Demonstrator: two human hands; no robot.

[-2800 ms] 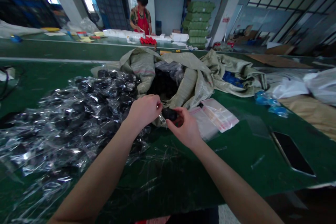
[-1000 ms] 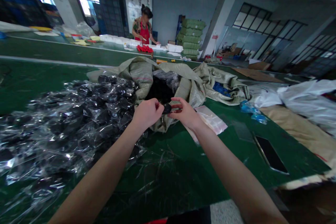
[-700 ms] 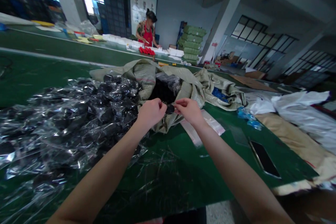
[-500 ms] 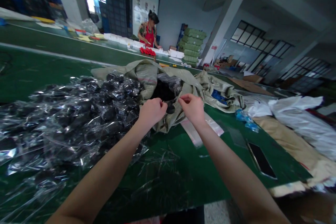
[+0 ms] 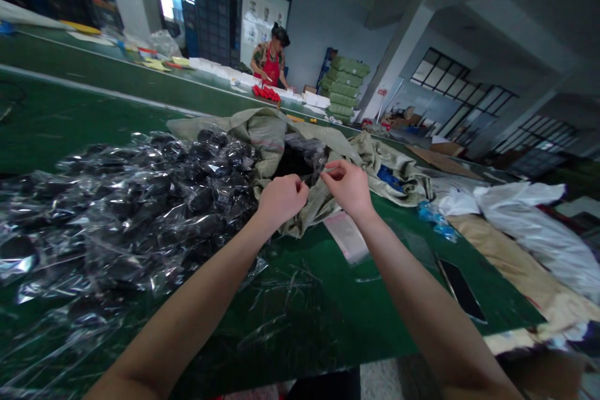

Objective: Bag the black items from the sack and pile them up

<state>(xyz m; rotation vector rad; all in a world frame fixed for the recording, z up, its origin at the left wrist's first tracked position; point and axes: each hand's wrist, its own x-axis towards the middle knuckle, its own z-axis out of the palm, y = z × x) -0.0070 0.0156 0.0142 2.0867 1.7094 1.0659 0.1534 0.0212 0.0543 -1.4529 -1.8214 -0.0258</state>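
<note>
My left hand [image 5: 284,201] is closed in a pinch in front of the mouth of a woven olive sack [image 5: 269,137]. To its right, my right hand [image 5: 347,187] also pinches, with a thin pale edge at its fingertips. What either hand grips is too small and dim to name. Dark contents [image 5: 291,161] show inside the sack behind the hands. A heap of black items in clear plastic bags [image 5: 154,200] spreads left of my left hand. Under my right wrist lies a stack of flat clear bags [image 5: 347,237].
A phone [image 5: 462,287] lies on the green table [image 5: 323,319] at the right. Beyond it are brown and white sacks [image 5: 529,212] and blue plastic [image 5: 435,222]. Another open sack [image 5: 375,153] holds something blue. A co-worker [image 5: 270,59] in a red apron stands across the table.
Both hands have shifted slightly right, the right one also slightly up. The small black item seen between them before no longer shows. My view has tilted a little.
</note>
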